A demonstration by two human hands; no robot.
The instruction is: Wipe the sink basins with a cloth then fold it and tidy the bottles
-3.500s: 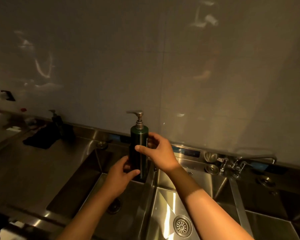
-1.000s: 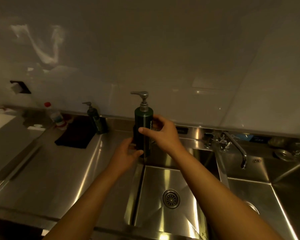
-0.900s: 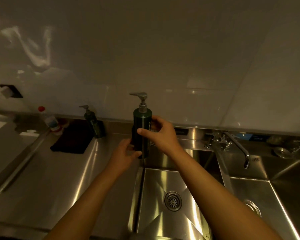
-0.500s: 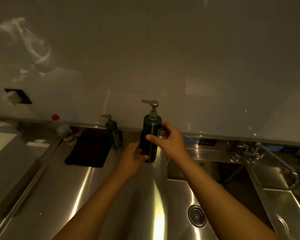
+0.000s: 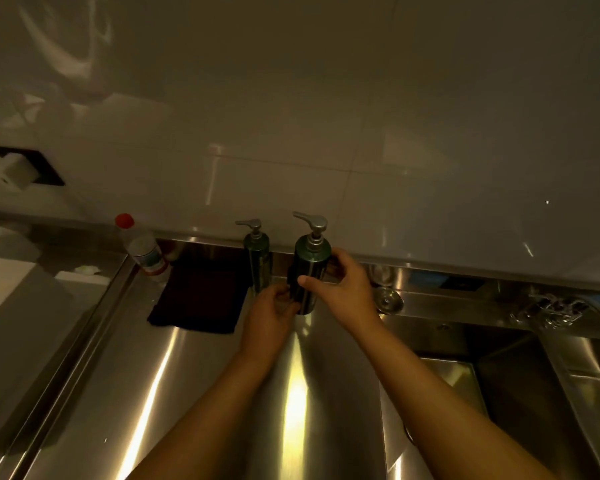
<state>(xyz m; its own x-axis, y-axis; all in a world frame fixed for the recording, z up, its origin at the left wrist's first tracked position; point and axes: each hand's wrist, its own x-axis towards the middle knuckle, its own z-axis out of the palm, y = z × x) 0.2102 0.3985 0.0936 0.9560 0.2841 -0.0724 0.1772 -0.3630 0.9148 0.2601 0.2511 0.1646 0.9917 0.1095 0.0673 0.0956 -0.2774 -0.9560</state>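
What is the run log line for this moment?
step: tidy bottles | both hands hold green pump bottle | beside second pump bottle

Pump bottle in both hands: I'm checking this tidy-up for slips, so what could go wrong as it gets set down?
1. The pump bottle is close to the second pump bottle; a sideways nudge could tip that one.
2. It is tall and narrow, and the steel counter looks slick, so it may topple once the right hand and left hand let go.
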